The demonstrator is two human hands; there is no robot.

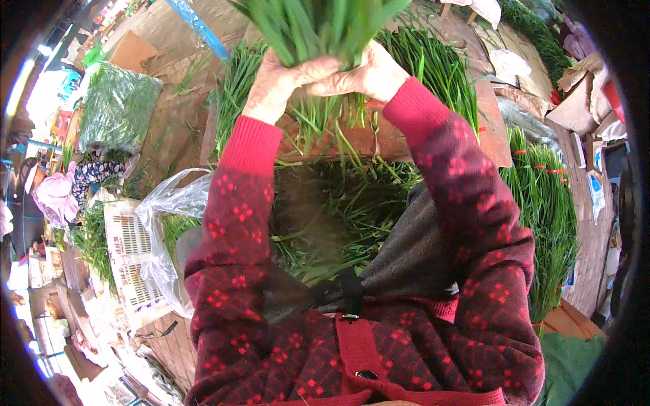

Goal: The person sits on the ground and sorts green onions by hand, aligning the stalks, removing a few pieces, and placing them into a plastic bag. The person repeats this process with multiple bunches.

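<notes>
A thick bunch of garlic chives (325,28) rises at the top of the view, its leaves slightly blurred. Both of my hands wrap its lower end, my left hand (271,83) on one side and my right hand (381,73) on the other, with the fingers meeting in front. Below them is a low reddish board (310,134) with loose stalks scattered over it. One pile of chives (236,89) lies by my left wrist, and a larger, darker pile (431,63) lies beyond my right wrist. Trimmed leaves (350,223) cover the ground between my knees.
Chive bundles with red ties (546,203) stand to my right. At left are a white plastic crate (134,264), a clear plastic bag (172,195), a plastic-wrapped block of greens (119,109) and a person in pink (57,195). A blue pole (200,28) slants down near the board.
</notes>
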